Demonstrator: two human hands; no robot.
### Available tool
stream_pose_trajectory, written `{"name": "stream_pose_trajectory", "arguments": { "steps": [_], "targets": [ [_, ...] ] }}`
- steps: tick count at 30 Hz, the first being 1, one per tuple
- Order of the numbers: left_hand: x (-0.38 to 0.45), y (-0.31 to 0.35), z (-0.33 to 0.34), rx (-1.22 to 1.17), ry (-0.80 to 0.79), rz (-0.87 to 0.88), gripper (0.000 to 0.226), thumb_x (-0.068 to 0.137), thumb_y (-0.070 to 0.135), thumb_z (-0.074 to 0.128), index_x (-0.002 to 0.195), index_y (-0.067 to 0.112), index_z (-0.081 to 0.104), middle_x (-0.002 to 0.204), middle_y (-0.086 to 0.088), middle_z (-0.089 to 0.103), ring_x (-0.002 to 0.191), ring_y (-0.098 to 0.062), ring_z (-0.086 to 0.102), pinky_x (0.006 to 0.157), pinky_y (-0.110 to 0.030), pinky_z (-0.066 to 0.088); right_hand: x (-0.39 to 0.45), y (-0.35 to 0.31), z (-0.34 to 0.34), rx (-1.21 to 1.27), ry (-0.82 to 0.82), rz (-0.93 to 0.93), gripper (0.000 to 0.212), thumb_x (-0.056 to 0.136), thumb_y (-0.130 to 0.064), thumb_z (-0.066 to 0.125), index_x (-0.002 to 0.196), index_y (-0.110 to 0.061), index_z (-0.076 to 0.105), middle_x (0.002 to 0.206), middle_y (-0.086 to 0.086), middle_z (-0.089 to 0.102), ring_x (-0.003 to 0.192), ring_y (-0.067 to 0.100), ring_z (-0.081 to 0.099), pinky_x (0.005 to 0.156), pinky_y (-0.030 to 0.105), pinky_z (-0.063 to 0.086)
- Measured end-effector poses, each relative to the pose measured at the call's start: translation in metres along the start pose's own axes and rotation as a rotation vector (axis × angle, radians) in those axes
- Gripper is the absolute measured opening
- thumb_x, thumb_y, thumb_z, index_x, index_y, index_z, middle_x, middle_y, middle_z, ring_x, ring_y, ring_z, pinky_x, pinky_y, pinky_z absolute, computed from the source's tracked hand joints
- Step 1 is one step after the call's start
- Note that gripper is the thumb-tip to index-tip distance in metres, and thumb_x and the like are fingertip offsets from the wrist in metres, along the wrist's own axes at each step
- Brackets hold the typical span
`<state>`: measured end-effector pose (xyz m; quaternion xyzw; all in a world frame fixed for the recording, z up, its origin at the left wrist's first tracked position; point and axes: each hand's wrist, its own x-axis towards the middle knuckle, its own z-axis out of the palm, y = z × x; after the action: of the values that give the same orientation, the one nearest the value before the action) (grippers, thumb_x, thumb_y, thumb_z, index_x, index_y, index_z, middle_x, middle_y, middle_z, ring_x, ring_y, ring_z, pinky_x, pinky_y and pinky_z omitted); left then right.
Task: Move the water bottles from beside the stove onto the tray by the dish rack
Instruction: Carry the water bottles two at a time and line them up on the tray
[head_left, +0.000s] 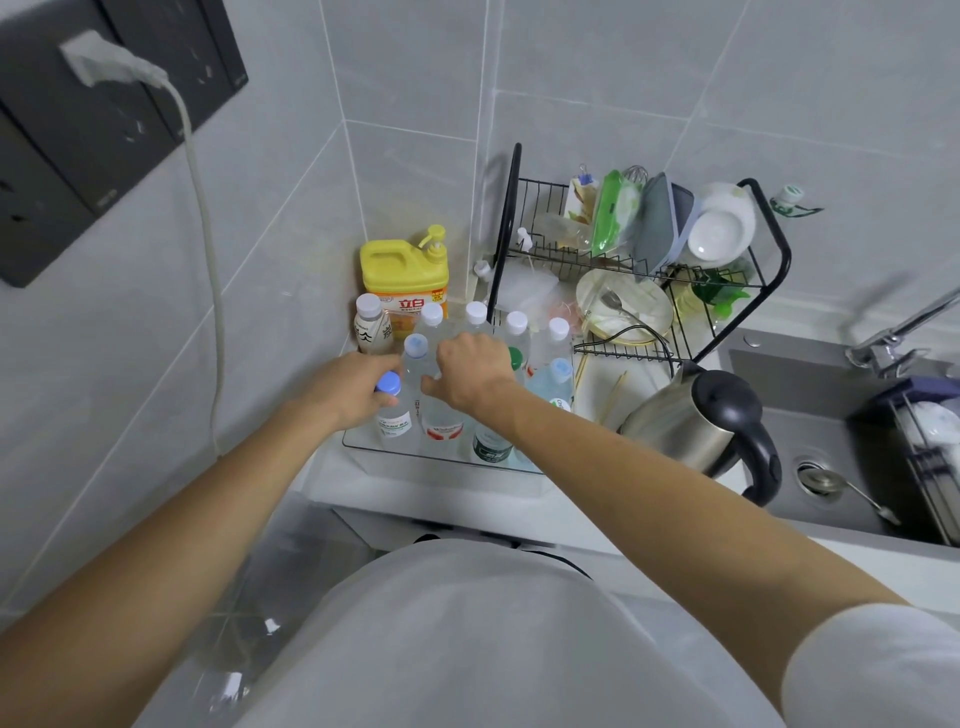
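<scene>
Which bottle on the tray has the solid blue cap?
The bottle at the tray's front left, gripped by the left hand; the others' caps are white, pale or hidden.

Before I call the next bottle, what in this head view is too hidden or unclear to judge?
- What the right hand holds: its own back covers the fingers and the bottle under it.
- Clear rectangular tray: right end hidden behind the right forearm.
- Stove: outside the frame.
- Labels on the clear plastic water bottles: too small to read.
</scene>
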<state>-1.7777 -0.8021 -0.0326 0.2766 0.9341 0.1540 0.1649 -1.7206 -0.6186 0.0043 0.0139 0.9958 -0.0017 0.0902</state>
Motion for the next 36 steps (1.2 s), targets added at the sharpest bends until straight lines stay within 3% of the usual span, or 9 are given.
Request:
{"name": "stream_pose_trajectory", "arguments": {
  "steps": [5, 10, 13, 17, 22, 25, 28, 31, 36],
  "targets": [
    [-0.002, 0.001, 0.0, 0.0, 0.0, 0.007, 0.021, 0.092, 0.025, 0.076, 0.109, 0.022, 0.065, 0.098, -0.005, 0.065, 0.089, -0.031, 0.061, 0.075, -0.037, 0.048, -0.004, 0.012, -0.004, -0.011, -0.041, -0.134, 0.042, 0.095, -0.054, 0.067, 0.093, -0.015, 0.053, 0.095, 0.008, 0.055, 0.087, 0.029, 0.052, 0.071, 0.036, 0.041],
    [-0.004, 0.009, 0.001, 0.028, 0.003, 0.019, 0.022, 0.094, 0.027, 0.074, 0.114, 0.022, 0.066, 0.104, -0.007, 0.068, 0.096, -0.034, 0.064, 0.08, -0.041, 0.053, -0.005, 0.035, -0.001, 0.036, -0.067, -0.266, 0.038, 0.093, -0.046, 0.073, 0.101, -0.009, 0.065, 0.107, 0.014, 0.067, 0.098, 0.037, 0.065, 0.075, 0.039, 0.047],
    [-0.004, 0.014, 0.003, 0.034, 0.012, 0.032, 0.019, 0.095, 0.027, 0.072, 0.113, 0.023, 0.067, 0.103, -0.006, 0.069, 0.095, -0.034, 0.064, 0.079, -0.04, 0.053, -0.009, 0.038, 0.003, 0.057, -0.058, -0.348, 0.027, 0.093, -0.034, 0.074, 0.108, -0.012, 0.067, 0.113, 0.01, 0.066, 0.101, 0.037, 0.065, 0.075, 0.04, 0.049],
    [-0.002, 0.02, 0.003, 0.053, 0.013, 0.063, 0.017, 0.095, 0.029, 0.071, 0.111, 0.028, 0.065, 0.103, -0.005, 0.068, 0.095, -0.034, 0.065, 0.079, -0.041, 0.054, -0.013, 0.038, 0.008, 0.084, -0.037, -0.409, 0.019, 0.092, -0.013, 0.068, 0.11, -0.011, 0.067, 0.113, 0.007, 0.062, 0.097, 0.035, 0.063, 0.068, 0.036, 0.037],
    [-0.002, 0.021, 0.005, 0.102, 0.011, 0.107, 0.016, 0.097, 0.029, 0.068, 0.112, 0.029, 0.063, 0.109, -0.004, 0.068, 0.098, -0.033, 0.063, 0.078, -0.041, 0.052, -0.017, 0.044, 0.015, 0.185, -0.009, -0.425, 0.029, 0.086, -0.003, 0.067, 0.114, -0.011, 0.068, 0.114, 0.005, 0.061, 0.095, 0.035, 0.063, 0.074, 0.044, 0.052],
    [-0.006, 0.018, 0.007, 0.093, 0.019, 0.11, 0.015, 0.097, 0.027, 0.068, 0.112, 0.026, 0.062, 0.109, -0.004, 0.068, 0.1, -0.034, 0.063, 0.079, -0.044, 0.053, -0.021, 0.041, 0.021, 0.247, -0.001, -0.377, 0.035, 0.085, -0.008, 0.072, 0.119, -0.015, 0.067, 0.114, 0.004, 0.061, 0.097, 0.036, 0.064, 0.075, 0.049, 0.055],
    [-0.005, 0.017, 0.003, 0.063, -0.008, 0.097, 0.017, 0.096, 0.024, 0.07, 0.111, 0.023, 0.062, 0.103, -0.002, 0.067, 0.096, -0.033, 0.063, 0.078, -0.043, 0.052, -0.022, 0.04, 0.026, 0.243, 0.007, -0.344, 0.047, 0.087, -0.021, 0.079, 0.13, -0.018, 0.061, 0.118, 0.004, 0.059, 0.1, 0.031, 0.062, 0.073, 0.042, 0.05],
    [-0.002, 0.016, -0.003, 0.041, -0.034, 0.075, 0.024, 0.088, 0.025, 0.077, 0.106, 0.029, 0.062, 0.093, 0.003, 0.063, 0.092, -0.031, 0.064, 0.076, -0.039, 0.052, -0.02, 0.037, 0.029, 0.224, 0.045, -0.323, 0.038, 0.088, -0.026, 0.078, 0.121, -0.016, 0.063, 0.111, 0.005, 0.058, 0.098, 0.035, 0.064, 0.069, 0.038, 0.041],
    [0.001, 0.016, 0.003, 0.051, 0.023, 0.084, 0.023, 0.087, 0.028, 0.079, 0.104, 0.031, 0.063, 0.096, 0.0, 0.067, 0.091, -0.031, 0.064, 0.072, -0.036, 0.05, -0.021, 0.039, 0.029, 0.211, 0.106, -0.286, 0.034, 0.087, -0.03, 0.079, 0.113, -0.012, 0.066, 0.109, 0.005, 0.062, 0.097, 0.037, 0.065, 0.072, 0.04, 0.047]
  ]
}}
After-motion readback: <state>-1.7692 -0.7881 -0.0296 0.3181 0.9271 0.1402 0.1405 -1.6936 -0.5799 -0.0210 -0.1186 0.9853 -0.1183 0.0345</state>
